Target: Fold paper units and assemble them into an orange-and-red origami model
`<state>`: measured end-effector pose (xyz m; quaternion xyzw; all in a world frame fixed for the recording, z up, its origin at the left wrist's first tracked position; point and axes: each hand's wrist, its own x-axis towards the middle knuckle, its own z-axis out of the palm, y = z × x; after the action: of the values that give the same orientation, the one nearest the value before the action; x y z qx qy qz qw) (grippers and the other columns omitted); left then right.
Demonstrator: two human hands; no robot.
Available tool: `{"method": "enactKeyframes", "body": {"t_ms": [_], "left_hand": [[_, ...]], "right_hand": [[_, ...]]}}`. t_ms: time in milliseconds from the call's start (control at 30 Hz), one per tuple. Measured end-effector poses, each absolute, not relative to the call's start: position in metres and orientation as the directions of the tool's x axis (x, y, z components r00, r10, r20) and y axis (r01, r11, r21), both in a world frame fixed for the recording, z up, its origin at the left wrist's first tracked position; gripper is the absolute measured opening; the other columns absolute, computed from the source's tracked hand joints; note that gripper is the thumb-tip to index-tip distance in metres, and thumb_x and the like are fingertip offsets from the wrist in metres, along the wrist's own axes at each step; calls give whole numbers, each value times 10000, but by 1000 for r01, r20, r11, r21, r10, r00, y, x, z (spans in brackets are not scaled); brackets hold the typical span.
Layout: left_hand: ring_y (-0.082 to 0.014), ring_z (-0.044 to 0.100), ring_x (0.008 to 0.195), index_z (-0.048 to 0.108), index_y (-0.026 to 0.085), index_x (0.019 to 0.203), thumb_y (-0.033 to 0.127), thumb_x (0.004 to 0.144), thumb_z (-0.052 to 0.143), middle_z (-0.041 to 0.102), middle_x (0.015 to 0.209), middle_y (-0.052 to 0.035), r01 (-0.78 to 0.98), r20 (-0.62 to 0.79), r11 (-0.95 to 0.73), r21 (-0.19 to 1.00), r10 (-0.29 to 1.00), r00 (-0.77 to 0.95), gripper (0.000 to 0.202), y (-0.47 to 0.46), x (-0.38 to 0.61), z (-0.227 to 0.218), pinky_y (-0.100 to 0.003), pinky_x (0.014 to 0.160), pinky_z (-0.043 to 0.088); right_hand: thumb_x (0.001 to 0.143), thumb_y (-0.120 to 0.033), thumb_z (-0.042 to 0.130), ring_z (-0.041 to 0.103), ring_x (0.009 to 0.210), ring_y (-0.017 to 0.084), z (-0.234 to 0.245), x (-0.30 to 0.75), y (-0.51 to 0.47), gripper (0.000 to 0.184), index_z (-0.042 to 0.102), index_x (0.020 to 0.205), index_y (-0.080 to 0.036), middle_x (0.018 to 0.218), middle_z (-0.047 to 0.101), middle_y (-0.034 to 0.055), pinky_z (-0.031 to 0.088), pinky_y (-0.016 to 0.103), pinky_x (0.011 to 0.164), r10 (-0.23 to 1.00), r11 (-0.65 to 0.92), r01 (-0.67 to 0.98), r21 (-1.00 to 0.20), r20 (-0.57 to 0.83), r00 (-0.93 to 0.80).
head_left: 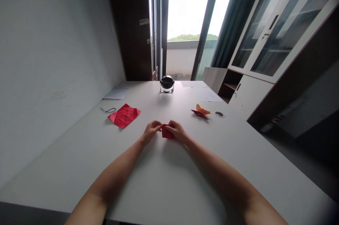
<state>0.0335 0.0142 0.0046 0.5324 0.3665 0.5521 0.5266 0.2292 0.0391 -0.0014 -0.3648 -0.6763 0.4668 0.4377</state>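
Note:
A small folded piece of red paper is held just above the middle of the white table. My right hand grips its right side, thumb across the front and fingers behind. At its upper left edge, my left hand pinches the paper between thumb and fingertips. A creased red paper sheet, unfolded with a grid of fold lines, lies to the left. Over on the right are an orange folded paper piece and a dark red folded paper piece, touching each other.
A small round black fan-like device on a metal stand is at the table's far end. A black cord loop lies near the left wall. White sheets rest at the far corners. A cable hole opens at right.

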Motion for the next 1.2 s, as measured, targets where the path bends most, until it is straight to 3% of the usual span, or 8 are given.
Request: {"method": "enactKeyframes", "body": {"t_ms": [767,1200], "left_hand": [[-124,596,653,628,127,984,495,775,777,657,738,-26,-146,159,-124,981,954,253,449,11,32,7,-264,670,469],[-147,636,660,630,128,952,513,754,785,675,749,-38,-174,142,-110,979,972,189,460,13,39,2,-287,679,505]], "right_hand": [[780,-531,703,442,612,121,12,232,31,389,486,850,-216,676,527,-49,359,241,569,881,314,129,-941,238,-409],[794,-492,673,394,626,124,2,229,37,339,479,829,-217,681,459,-52,354,258,587,867,410,215,-886,306,-393]]}}
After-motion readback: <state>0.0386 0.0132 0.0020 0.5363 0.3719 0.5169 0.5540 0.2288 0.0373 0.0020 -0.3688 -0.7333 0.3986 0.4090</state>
